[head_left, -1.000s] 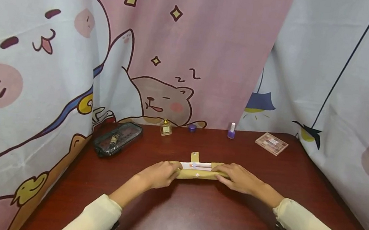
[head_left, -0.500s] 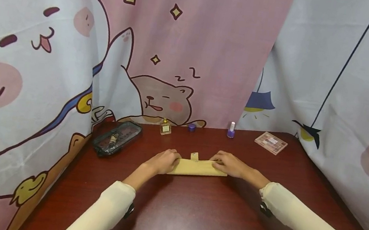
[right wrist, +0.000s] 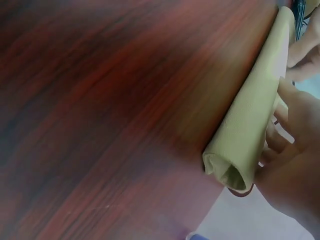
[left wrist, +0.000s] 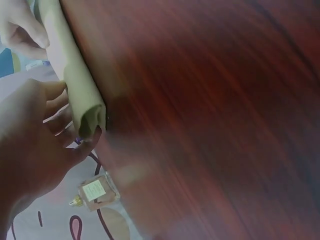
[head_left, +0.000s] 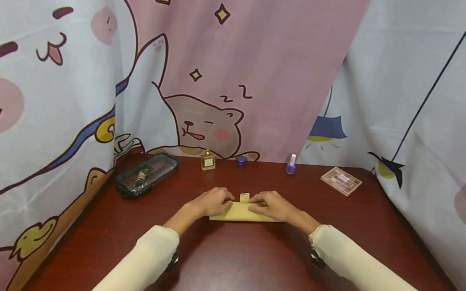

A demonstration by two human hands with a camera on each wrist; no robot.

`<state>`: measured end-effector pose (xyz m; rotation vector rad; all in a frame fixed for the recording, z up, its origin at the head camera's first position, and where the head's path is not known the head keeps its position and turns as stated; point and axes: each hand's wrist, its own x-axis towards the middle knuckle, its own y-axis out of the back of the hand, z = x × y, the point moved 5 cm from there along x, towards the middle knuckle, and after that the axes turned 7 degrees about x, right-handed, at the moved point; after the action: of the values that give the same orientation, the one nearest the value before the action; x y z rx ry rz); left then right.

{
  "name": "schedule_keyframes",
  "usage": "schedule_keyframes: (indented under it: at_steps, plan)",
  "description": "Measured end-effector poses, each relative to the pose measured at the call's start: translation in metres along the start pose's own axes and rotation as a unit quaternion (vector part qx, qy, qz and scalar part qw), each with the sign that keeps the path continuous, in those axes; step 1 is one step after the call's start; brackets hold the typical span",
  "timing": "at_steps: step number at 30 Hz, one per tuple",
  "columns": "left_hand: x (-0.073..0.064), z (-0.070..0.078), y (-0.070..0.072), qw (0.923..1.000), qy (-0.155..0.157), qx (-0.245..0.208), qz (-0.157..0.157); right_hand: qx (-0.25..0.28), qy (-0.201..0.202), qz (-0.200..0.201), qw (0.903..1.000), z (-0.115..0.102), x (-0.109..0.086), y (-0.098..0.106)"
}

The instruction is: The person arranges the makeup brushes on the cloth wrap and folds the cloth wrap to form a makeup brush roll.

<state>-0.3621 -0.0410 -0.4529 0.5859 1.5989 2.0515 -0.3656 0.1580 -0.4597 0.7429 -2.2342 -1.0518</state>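
A yellow roll-up pouch (head_left: 238, 213) lies rolled into a tube on the dark red table, its short snap tab (head_left: 244, 197) sticking out from the far side. My left hand (head_left: 214, 202) grips the left half, thumb on the near face and fingers behind. On the other half, close to the tab, my right hand (head_left: 274, 206) holds the roll in the same way. The left wrist view shows one open, hollow end of the pouch (left wrist: 82, 92); the right wrist view shows the other end of the pouch (right wrist: 245, 120). Whatever is inside is hidden.
Along the back edge stand a perfume bottle (head_left: 208, 161), a small purple jar (head_left: 241, 161) and a purple nail polish bottle (head_left: 291, 165). An eyeshadow palette (head_left: 341, 180) lies back right. At the left is a dark clear-topped case (head_left: 160, 168). Printed curtains enclose the table.
The pouch, earlier showing a white lining and slim pencil-like items, has been rolled over into a tube. Both hands have shifted inward along it, toward the tab.
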Motion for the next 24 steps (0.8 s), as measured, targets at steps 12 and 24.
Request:
schedule_keyframes:
  at_steps: [12, 24]
  plan:
    - [0.028, 0.002, -0.008, 0.9956, 0.070, -0.054, 0.029, 0.022, -0.041, 0.014, 0.9988, 0.000, 0.010, 0.001]
    - [0.029, 0.005, -0.009, 0.9944, 0.062, -0.066, 0.056, 0.013, -0.014, 0.012, 0.9997, 0.000, 0.012, 0.003]
